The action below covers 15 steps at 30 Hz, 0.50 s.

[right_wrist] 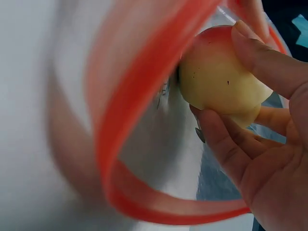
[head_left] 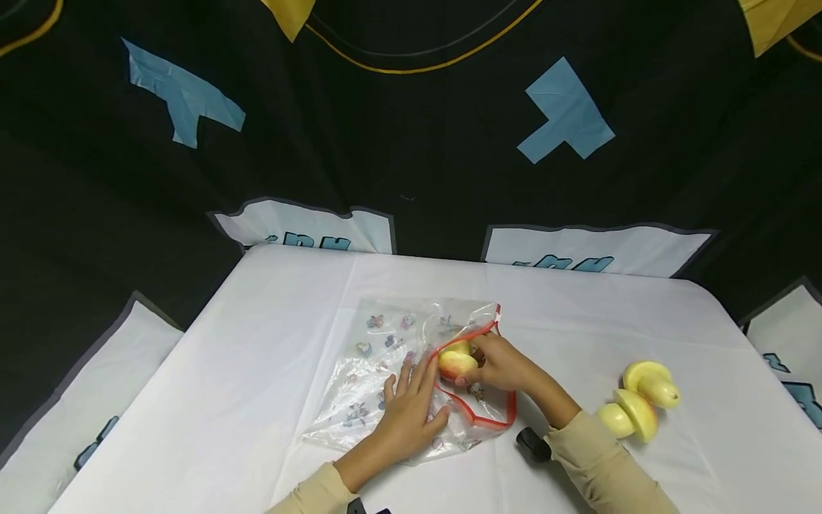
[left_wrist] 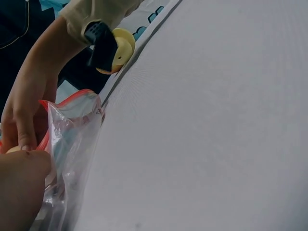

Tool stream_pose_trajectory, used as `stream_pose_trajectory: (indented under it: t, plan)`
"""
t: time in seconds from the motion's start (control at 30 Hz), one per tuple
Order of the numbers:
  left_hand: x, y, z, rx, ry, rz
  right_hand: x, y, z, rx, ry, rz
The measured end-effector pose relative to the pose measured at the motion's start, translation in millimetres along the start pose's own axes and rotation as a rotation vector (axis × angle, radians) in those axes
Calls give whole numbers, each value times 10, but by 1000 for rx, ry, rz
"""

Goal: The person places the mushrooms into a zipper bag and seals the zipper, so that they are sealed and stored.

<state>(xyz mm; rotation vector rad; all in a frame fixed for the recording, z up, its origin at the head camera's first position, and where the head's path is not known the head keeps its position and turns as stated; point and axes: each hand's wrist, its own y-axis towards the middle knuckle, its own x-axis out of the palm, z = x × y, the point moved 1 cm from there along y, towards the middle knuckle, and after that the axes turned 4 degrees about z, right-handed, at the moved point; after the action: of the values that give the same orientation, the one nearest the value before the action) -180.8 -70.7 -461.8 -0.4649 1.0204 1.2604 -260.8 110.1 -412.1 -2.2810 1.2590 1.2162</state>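
Note:
A clear plastic zip bag point(head_left: 347, 385) with small printed pictures and a red-edged mouth lies on the white table. My left hand point(head_left: 411, 410) rests on the bag beside its mouth, fingers stretched out and spread. My right hand point(head_left: 494, 360) reaches into the mouth and grips a red-and-yellow fruit half point(right_wrist: 216, 72) between thumb and fingers. Another yellow piece point(head_left: 459, 346) shows just behind that half, partly hidden. In the right wrist view the red zip edge point(right_wrist: 139, 82) loops around the hand and fruit. The left wrist view shows only part of my left hand point(left_wrist: 21, 185).
Several yellow fruit pieces point(head_left: 642, 410) sit together on the table to the right of my right forearm. A black object point(head_left: 533, 444) is at my right wrist. The table's far edge meets a black cloth backdrop point(head_left: 411, 164) with blue tape.

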Motion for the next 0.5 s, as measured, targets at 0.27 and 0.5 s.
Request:
stream_pose_trajectory:
  t: [0.27,0.5]
  plan:
    - [-9,-20,30,20,-24,19,31,165,-54,19,16,-15]
    - [10,-4,59,35,-27,31,75,288,-79,78,-40,33]
